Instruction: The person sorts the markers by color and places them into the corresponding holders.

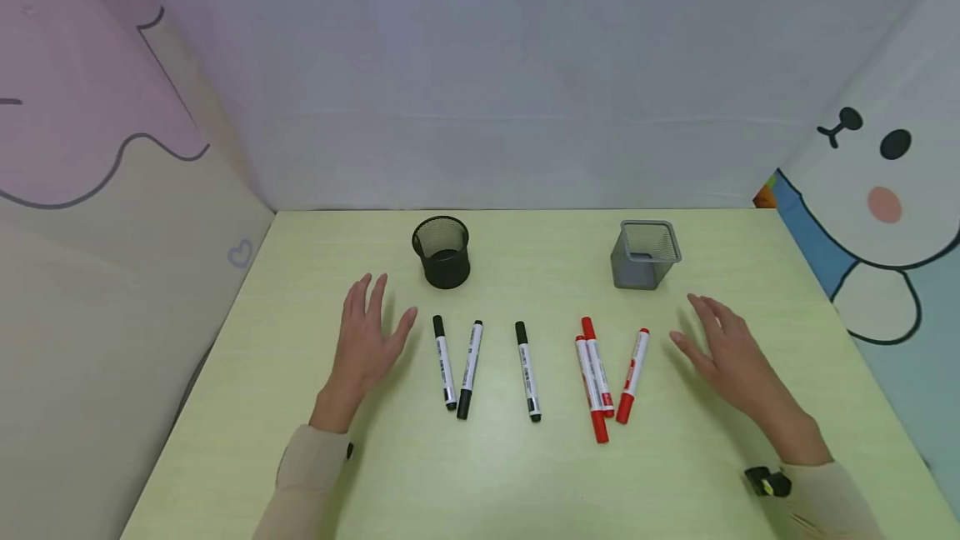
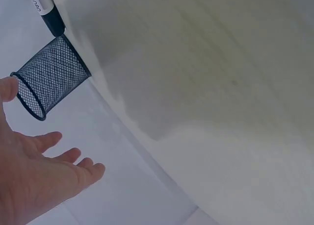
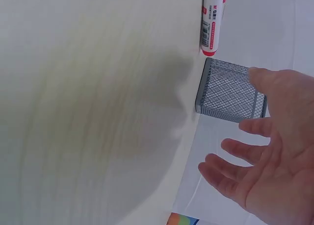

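Observation:
My left hand (image 1: 366, 348) hovers over the left part of the table, fingers spread and nothing in them. Just right of it lie two black markers (image 1: 445, 363) (image 1: 470, 369), and a third black marker (image 1: 528, 372) lies nearer the middle. Over the right side, my right hand (image 1: 729, 361) is held with fingers extended, also holding nothing. Left of it are three red markers, two side by side (image 1: 588, 386) (image 1: 598, 369) and one slightly apart (image 1: 633, 376). A round black mesh cup (image 2: 55, 77) stands beyond the left hand, and a square grey mesh cup (image 3: 230, 90) beyond the right.
The pale wooden table (image 1: 420, 490) ends at a white cloth backdrop (image 1: 525, 90). Cartoon-printed panels rise at the left (image 1: 97, 290) and right (image 1: 885, 215). Both mesh cups stand upright near the far edge.

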Available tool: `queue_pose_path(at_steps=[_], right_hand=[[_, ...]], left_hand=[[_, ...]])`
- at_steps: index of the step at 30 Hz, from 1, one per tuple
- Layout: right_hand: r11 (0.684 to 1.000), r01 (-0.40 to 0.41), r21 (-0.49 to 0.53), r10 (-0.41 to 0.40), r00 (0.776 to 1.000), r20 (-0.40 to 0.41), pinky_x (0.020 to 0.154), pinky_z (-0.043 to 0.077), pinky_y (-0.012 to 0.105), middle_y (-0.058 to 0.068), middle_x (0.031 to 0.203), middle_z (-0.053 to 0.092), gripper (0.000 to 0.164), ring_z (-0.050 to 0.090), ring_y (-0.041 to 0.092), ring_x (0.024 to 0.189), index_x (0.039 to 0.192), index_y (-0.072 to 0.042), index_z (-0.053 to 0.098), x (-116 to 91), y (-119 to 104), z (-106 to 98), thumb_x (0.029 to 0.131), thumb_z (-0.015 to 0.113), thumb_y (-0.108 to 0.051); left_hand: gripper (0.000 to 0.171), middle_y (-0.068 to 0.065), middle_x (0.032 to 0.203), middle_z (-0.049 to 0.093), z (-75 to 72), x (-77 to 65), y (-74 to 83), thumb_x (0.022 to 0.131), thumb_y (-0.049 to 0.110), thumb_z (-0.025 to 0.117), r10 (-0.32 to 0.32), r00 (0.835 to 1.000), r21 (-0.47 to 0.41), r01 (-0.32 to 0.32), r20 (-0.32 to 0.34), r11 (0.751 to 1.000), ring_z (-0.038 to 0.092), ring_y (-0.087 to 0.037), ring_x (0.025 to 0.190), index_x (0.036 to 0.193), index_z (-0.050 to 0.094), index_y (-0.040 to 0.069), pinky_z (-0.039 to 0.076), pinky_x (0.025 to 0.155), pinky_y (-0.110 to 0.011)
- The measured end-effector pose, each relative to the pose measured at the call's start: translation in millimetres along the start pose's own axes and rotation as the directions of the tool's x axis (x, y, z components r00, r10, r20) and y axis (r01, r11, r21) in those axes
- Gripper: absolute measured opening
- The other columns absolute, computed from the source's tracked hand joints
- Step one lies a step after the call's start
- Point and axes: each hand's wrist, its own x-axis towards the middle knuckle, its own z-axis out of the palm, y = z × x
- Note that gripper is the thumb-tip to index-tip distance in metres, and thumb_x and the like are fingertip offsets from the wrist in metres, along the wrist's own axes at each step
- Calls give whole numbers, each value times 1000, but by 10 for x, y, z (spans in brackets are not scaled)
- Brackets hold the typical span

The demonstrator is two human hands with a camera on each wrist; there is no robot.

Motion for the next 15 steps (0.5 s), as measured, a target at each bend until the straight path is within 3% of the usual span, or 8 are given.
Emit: queue_pose_path(at_steps=[7, 15], right_hand=[[998, -17, 55, 16, 1000, 5, 95, 44, 73, 35, 142, 42, 62, 47, 54, 124, 149, 6, 40, 5, -105, -1, 103, 64, -29], [996, -3, 93, 6, 1000, -28, 78, 58, 58, 28, 124, 59, 51, 66, 42, 98, 139, 6, 52, -4, -267, -4, 99, 70, -19]], left_hand=[[74, -23, 159, 30, 41, 120, 34, 99, 40, 66, -24, 998, -136, 16, -53, 991, 25, -41, 148, 155, 36, 1, 30, 117, -60], [72, -21, 157, 35, 54, 247, 111, 97, 34, 71, -49, 997, -219, 35, -60, 975, 30, -41, 145, 154, 39, 1, 34, 115, -57]])
